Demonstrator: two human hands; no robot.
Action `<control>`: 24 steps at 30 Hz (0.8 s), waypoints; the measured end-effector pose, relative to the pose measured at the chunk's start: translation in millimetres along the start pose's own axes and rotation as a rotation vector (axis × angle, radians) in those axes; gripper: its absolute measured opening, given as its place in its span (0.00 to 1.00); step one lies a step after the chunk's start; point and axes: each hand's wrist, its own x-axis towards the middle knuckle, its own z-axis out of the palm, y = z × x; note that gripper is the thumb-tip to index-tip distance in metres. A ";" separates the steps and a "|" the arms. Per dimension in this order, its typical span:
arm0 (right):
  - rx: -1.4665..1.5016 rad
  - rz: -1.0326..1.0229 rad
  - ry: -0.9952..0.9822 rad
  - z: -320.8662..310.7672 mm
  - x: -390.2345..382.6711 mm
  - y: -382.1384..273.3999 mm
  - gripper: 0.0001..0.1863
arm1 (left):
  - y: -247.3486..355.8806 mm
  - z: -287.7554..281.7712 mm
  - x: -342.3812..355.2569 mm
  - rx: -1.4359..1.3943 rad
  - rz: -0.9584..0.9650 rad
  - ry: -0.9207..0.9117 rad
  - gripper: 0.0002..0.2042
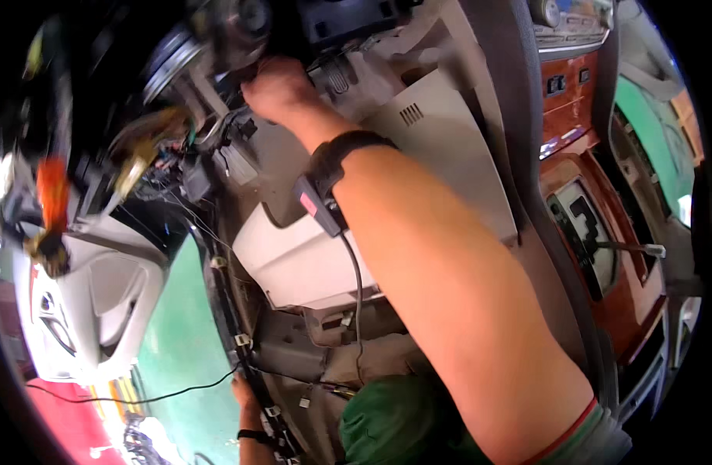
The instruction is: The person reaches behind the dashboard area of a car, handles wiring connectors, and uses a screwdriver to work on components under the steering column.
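My right hand [275, 87] is up at 11 o'clock, fist closed inside the stripped dash among loose wires [158, 143]; can't tell what it grips, the fingers are buried. My left hand [246, 395] sits low at 6 o'clock on the door sill [240, 341]; grip not visible. Risks, as I judge them: a yank could tear a connector; the cable [356, 287] hanging from my wrist strap [337, 159] could snag the beige panel [309, 256]; my forearm blocks my view.
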 end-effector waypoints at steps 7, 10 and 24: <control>0.584 0.256 0.105 0.3 -15.4 -9.2 0.16 | 42.1 31.3 -55.6 0.274 0.004 0.149 0.35; 0.561 0.201 0.048 -8.9 -20.6 -12.9 0.16 | 27.9 9.0 -48.2 0.223 -0.046 0.103 0.37; 0.663 0.279 0.139 7.6 -37.4 9.8 0.12 | 80.8 35.7 -61.9 0.087 -0.120 -0.194 0.35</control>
